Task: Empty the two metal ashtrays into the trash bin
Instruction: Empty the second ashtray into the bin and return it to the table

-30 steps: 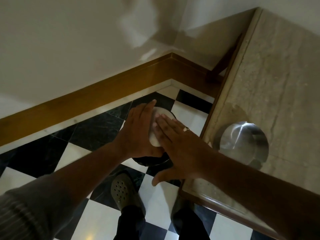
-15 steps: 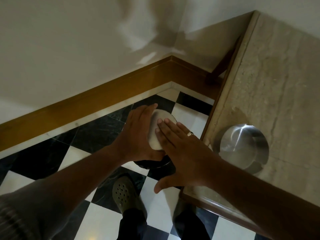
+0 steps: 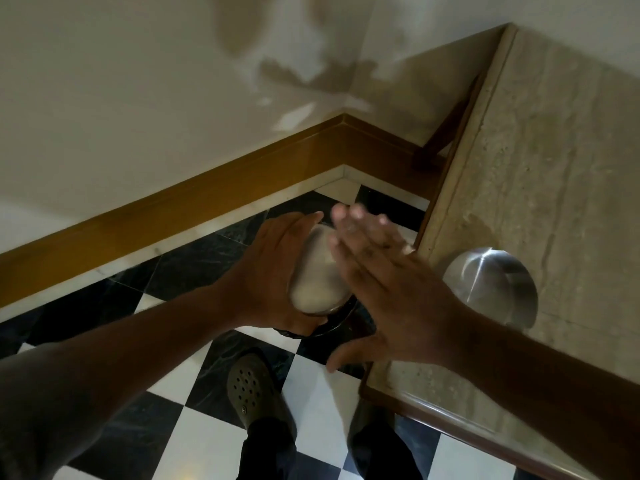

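My left hand (image 3: 266, 271) grips a metal ashtray (image 3: 317, 275) tipped on its side, its pale underside facing me, over the dark trash bin (image 3: 329, 323) on the floor. Only a sliver of the bin's rim shows under the hands. My right hand (image 3: 384, 282) is flat with fingers apart, blurred, just beside the ashtray's underside. A second metal ashtray (image 3: 491, 285) sits upside down on the beige stone table (image 3: 554, 168) to the right.
The bin stands in a room corner by a brown wooden skirting board (image 3: 207, 195) and white walls. The floor is black and white checkered tile (image 3: 194, 434). My shoe (image 3: 256, 389) is right below the bin. The table's edge (image 3: 415, 403) lies beside my right forearm.
My right hand has lifted off the ashtray's underside and moved up and right, now blurred. The left hand keeps the ashtray tilted over the bin.
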### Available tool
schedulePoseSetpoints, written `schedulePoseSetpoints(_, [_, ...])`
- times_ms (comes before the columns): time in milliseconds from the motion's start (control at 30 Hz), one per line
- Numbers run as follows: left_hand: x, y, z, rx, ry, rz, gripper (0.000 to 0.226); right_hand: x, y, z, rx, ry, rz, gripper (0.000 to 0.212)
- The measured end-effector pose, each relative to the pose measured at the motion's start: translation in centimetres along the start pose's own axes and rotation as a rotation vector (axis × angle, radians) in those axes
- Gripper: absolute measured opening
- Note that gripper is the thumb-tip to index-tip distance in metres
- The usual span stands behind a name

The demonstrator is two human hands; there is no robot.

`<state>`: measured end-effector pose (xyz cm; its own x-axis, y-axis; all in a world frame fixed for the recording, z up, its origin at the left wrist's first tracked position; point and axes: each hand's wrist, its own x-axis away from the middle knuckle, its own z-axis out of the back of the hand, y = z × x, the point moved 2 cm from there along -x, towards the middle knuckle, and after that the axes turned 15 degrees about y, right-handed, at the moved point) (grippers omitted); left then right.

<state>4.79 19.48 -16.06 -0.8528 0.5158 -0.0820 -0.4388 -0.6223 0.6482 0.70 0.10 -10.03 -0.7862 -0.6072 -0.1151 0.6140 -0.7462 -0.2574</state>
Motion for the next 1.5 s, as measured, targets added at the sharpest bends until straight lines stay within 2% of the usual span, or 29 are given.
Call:
schedulePoseSetpoints(67, [-0.2,0.3,-0.1,-0.011,-0.052,-0.012,0.134,1.0,-0.3,-1.6,0.018,-0.243,0.025,0.130])
schedulePoseSetpoints(133, [0.0,0.4,-0.1,-0.022,-0.079,0.008,0.134,1.5,-0.4,-2.5,0.017,-0.307,0.008,0.129])
schedulePoseSetpoints(233, [-0.2,0.3,-0.2,0.009,-0.031,0.026,0.131,1.4,-0.3,-2.6,0.035,-0.198,0.019,0.117])
schedulePoseSetpoints(333, [-0.5,0.6,-0.1,0.047,0.012,0.036,0.128,1.3,0.1,-3.0,0.032,-0.059,0.008,0.088])
schedulePoseSetpoints(433, [-0.5,0.5,0.2,0.128,-0.034,0.177,0.121,1.0,0.8,-2.4,-0.014,0.015,-0.034,0.066])
schedulePoseSetpoints(500, [-0.7,0.4,0.9,0.280,-0.012,0.422,0.106,0.9,0.9,-2.0,-0.133,0.027,-0.174,0.063])
schedulePoseSetpoints(600, [-1.0,0.2,1.6,0.636,0.139,0.854,0.053,0.0,0.5,-2.1,-0.397,0.186,-0.639,0.045])
schedulePoseSetpoints(700, [-1.0,0.5,2.1,0.750,0.300,1.050,0.067,-1.7,-0.4,-2.2,-0.469,0.325,-0.960,0.016])
schedulePoseSetpoints(767, [-1.0,1.3,2.5,0.756,0.379,1.129,0.061,-2.3,-0.4,-1.4,-0.562,0.377,-1.089,0.016])
schedulePoseSetpoints(867, [-1.1,3.9,2.9,0.743,0.395,1.147,0.053,-1.9,0.7,-0.3,-0.601,0.390,-1.182,0.021])
schedulePoseSetpoints(1033, [-2.3,8.0,3.1,0.691,0.340,1.182,0.074,0.4,2.1,0.7,-0.528,0.361,-1.305,0.021])
schedulePoseSetpoints(1233, [-4.3,14.1,2.9,0.682,0.259,1.180,0.052,4.7,3.3,5.3,-0.476,0.362,-1.364,0.022])
schedulePoseSetpoints(1367, [-6.0,20.0,1.2,0.711,0.186,1.164,0.029,9.2,5.2,9.1,-0.396,0.359,-1.383,0.028])
schedulePoseSetpoints(1500, [-7.4,24.7,-2.1,0.725,0.121,1.131,0.028,14.8,7.3,10.9,-0.405,0.375,-1.490,0.023])
